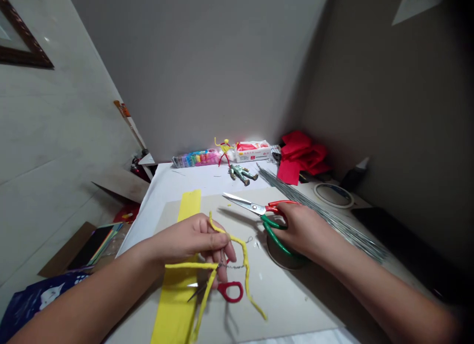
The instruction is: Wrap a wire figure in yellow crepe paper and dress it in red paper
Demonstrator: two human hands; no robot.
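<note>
Between the thumb and fingers of my left hand [213,242] is a wire figure [245,257]. Its limbs are wrapped in yellow strips, while bare twisted wire shows at its middle and in a small loop at one end. My right hand [301,228] is closed on the handles of a pair of scissors [255,208], one handle red and one green. The blades point left, above the board and apart from the figure. Below my left hand, small red-handled scissors [231,291] lie on the board, partly hidden by the hand and figure.
A yellow strip [174,304] lies on the grey board [285,304]. Thin wires [326,210] run along the right, near a tape roll [334,194]. Behind stand a small yellow-and-red figure [225,149], a silvery-green figure [242,174], coloured clay packs [198,158] and red cloth [301,153].
</note>
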